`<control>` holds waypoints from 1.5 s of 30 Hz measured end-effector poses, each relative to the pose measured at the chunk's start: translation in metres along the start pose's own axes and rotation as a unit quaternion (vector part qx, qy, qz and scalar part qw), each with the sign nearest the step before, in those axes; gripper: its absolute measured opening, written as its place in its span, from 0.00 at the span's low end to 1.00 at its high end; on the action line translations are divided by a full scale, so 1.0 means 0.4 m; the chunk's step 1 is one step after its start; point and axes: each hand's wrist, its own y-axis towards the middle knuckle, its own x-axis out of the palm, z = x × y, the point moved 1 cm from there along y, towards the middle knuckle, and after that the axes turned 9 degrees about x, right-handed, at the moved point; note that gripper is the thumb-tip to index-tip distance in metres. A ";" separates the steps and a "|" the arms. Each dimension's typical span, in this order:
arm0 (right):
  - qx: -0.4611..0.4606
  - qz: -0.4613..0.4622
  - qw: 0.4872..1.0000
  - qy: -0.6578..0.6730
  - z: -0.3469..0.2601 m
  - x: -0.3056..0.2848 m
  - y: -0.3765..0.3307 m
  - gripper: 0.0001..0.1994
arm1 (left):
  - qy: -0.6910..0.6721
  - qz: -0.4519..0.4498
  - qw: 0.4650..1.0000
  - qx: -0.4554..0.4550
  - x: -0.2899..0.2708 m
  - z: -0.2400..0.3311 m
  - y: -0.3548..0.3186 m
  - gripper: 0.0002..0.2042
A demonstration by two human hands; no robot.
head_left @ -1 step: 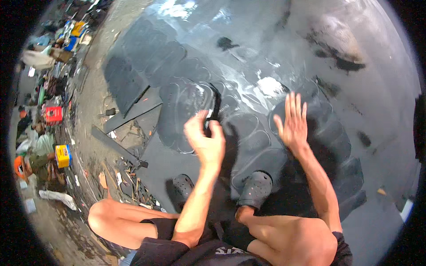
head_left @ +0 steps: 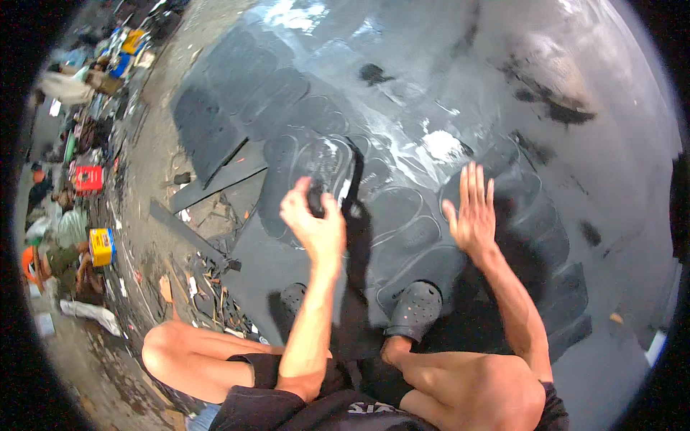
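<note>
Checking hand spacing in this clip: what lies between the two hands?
In the head view, only the dark rubber sheet with sole-shaped outlines lies between the left hand, gripping a dark tool, and the flat right hand.

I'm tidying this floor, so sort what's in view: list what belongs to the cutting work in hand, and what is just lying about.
In hand:
- left hand gripping a dark cutting tool
- right hand pressed flat on the dark rubber sheet
- sole outlines marked on the sheet

Lying about:
- offcut strips
- red crate
- yellow box
- scraps
</note>
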 end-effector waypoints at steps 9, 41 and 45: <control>-0.032 -0.015 0.988 0.151 -0.160 -0.085 0.030 0.32 | 0.077 -0.086 0.985 -0.126 -0.115 -0.347 0.093 0.33; -0.045 -0.090 0.965 0.242 0.176 -0.243 0.519 0.20 | -0.460 -0.113 0.790 -0.389 0.346 0.130 -0.080 0.19; -0.076 -0.078 0.971 0.211 0.192 -0.219 0.529 0.19 | -0.443 -0.123 0.804 -0.377 0.348 0.139 -0.075 0.18</control>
